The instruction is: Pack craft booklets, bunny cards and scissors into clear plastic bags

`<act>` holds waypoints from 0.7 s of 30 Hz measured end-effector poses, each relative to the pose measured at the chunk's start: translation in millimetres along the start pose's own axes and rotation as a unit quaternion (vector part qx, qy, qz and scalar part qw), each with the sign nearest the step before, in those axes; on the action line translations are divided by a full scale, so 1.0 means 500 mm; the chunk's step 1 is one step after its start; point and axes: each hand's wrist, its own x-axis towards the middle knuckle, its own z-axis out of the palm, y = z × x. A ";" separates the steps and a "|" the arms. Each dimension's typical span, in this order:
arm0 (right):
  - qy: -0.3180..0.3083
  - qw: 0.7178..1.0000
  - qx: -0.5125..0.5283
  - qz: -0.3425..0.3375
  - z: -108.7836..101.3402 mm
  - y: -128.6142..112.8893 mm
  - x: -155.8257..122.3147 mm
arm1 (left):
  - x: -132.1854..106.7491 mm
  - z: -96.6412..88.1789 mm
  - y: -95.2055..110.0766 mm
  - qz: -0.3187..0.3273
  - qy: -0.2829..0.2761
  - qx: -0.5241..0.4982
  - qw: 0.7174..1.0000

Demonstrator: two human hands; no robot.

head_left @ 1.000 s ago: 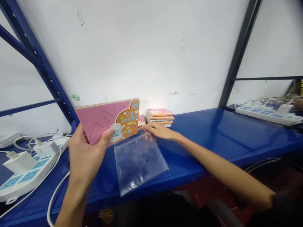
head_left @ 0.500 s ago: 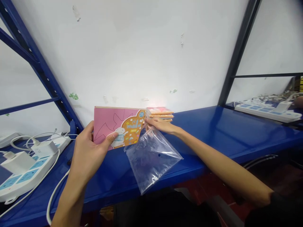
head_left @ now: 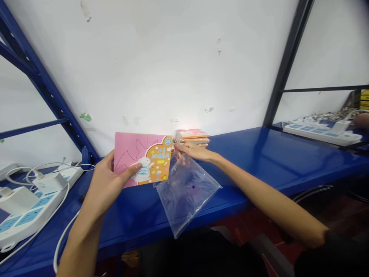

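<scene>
My left hand (head_left: 113,175) grips a pink and orange booklet (head_left: 155,163) by its left side, thumb across the front. A white animal in a blue striped top and line drawings are printed on its cover. My right hand (head_left: 191,151) pinches the upper edge of a clear plastic bag (head_left: 188,194), which hangs down over the table's front edge. The right fingertips are close to the booklet's right edge; whether they touch it I cannot tell. Behind the right hand lies a stack of wrapped booklets (head_left: 192,134) against the wall.
On the left, a white power strip (head_left: 37,211) with plugged-in adapters and loose white cables lies on the blue table (head_left: 242,154). A second power strip (head_left: 321,132) sits at the far right beyond a dark upright post (head_left: 284,73). Blue metal framing (head_left: 43,82) rises at left.
The booklet's right edge has moved slightly left and lower, a little apart from the right fingertips. The plastic bag still hangs from the right hand. The whole view has shifted slightly.
</scene>
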 end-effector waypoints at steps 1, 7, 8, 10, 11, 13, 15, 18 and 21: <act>-0.007 1.000 -0.007 0.005 0.001 -0.003 -0.001 | 0.001 -0.001 -0.002 -0.014 -0.011 -0.014 1.000; -0.047 0.998 -0.046 0.024 0.003 -0.008 -0.004 | 0.002 -0.003 -0.002 -0.057 -0.041 -0.050 0.996; -0.048 0.997 -0.054 0.024 0.002 -0.006 -0.004 | 0.002 -0.002 -0.002 -0.057 -0.039 -0.048 0.996; -0.049 0.996 -0.067 0.024 0.000 -0.003 -0.003 | 0.002 -0.001 -0.001 -0.058 -0.043 -0.043 0.996; -0.050 0.996 -0.072 0.023 -0.001 -0.002 -0.003 | 0.003 0.000 -0.001 -0.059 -0.049 -0.038 0.996; -0.053 0.995 -0.077 0.022 -0.002 -0.001 -0.003 | 0.004 0.000 -0.003 -0.053 -0.058 -0.019 0.997; -0.053 0.995 -0.078 0.019 -0.001 -0.001 -0.003 | 0.006 -0.003 -0.005 -0.042 -0.061 0.003 0.997; -0.052 0.996 -0.077 0.017 0.002 -0.002 -0.004 | 0.011 -0.009 -0.011 -0.040 -0.069 0.017 0.997; -0.053 0.996 -0.073 0.017 0.003 0.000 -0.003 | 0.015 -0.015 -0.016 -0.042 -0.076 0.022 0.996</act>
